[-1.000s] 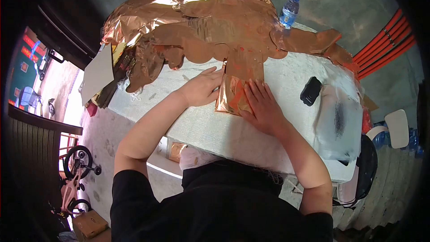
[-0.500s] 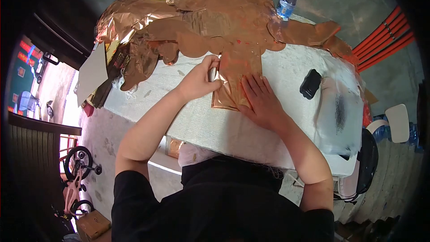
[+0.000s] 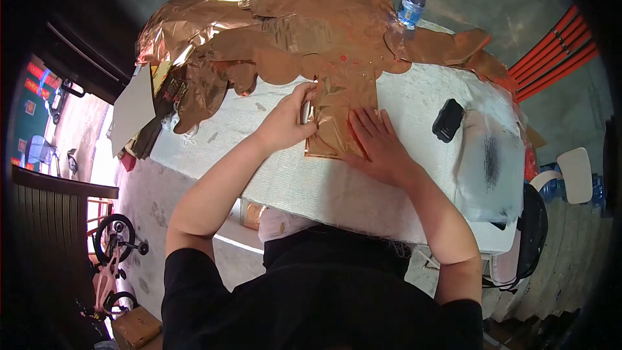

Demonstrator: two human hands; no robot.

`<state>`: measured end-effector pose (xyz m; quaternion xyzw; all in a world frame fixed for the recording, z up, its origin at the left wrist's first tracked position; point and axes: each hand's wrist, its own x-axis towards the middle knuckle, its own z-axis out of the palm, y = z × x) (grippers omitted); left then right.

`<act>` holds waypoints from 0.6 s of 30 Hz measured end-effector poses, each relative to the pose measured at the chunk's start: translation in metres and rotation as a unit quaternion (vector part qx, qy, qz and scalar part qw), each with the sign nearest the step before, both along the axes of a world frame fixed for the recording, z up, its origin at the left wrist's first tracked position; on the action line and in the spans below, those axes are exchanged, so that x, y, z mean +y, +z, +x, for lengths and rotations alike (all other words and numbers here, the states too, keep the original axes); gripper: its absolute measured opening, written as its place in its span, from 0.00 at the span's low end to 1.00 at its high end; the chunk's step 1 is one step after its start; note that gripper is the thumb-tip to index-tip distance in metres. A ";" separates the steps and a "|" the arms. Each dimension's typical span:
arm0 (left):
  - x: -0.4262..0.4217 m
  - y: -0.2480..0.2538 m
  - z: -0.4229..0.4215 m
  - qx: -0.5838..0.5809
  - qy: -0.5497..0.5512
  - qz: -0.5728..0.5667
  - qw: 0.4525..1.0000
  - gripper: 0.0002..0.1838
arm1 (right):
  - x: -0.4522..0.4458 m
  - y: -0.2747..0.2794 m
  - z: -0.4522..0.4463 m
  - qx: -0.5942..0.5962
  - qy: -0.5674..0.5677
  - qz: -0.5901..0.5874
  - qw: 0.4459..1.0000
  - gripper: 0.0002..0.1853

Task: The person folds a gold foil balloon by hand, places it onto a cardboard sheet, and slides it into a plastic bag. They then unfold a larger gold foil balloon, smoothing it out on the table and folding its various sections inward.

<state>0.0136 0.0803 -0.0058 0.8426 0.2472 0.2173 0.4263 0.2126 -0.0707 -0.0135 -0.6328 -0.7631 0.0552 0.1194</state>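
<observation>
A shiny copper-coloured foil piece [image 3: 332, 120] lies in front of me on the white-covered table [image 3: 291, 188], its far end running into a larger spread of the same foil. My left hand [image 3: 283, 121] is closed at its left edge, thumb and curled fingers gripping the foil there; the fingertips are partly hidden. On the right side of the piece, my right hand [image 3: 381, 144] lies flat with its fingers stretched out and the thumb near the lower edge. Small creases show in the foil between the hands.
Scalloped copper foil sheets [image 3: 291, 32] cover the table's far side. A water bottle [image 3: 413, 3] stands at the back. To the right lie a black object [image 3: 448, 120] and a clear plastic bag [image 3: 490, 162]. Grey board [image 3: 134, 110] leans at the left; orange poles [image 3: 557, 52] rise at right.
The foil between my hands has shifted slightly and its creases look different. My right thumb has slid a little to the left; my left hand keeps its hold on the edge.
</observation>
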 end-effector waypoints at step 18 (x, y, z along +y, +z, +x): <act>0.007 -0.010 -0.004 0.001 -0.019 0.055 0.998 0.34 | 0.020 0.001 -0.033 0.175 0.183 0.076 0.964 0.22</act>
